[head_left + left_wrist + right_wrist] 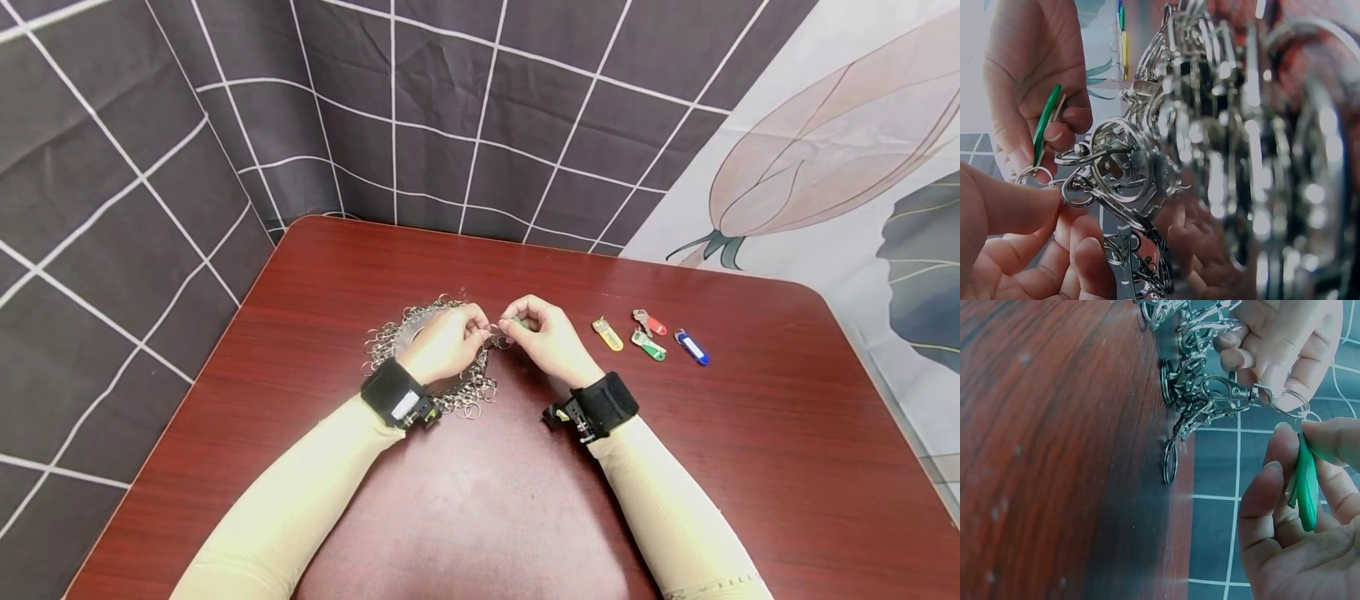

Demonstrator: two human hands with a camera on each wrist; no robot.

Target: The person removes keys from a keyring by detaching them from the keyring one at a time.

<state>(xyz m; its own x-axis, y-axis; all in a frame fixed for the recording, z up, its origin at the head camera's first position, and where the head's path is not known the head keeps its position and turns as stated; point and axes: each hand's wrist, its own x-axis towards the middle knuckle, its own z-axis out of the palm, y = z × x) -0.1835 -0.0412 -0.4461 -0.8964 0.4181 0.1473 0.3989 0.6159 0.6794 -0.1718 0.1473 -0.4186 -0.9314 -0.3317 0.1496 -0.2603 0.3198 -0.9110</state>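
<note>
Thumb and fingers of my left hand (446,342) pinch a metal key ring (1307,406) joined to a swivel clasp (1244,392). A green key tag (1307,487) is between the thumb and fingers of my right hand (551,337). Its top end meets the key ring, and a key lies along its side, partly covered by fingers. Whether the tag is threaded on the ring I cannot tell. Below and around my left hand, many key rings with clasps (470,392) hang about the edge of a round, greyish clear holder (405,335), partly hidden by the hand.
To the right of my right hand lie keys with a yellow tag (608,335), a red tag (656,325), another green tag (651,348) and a blue tag (693,347). The reddish-brown table (450,500) meets a dark checked cloth (435,108) behind.
</note>
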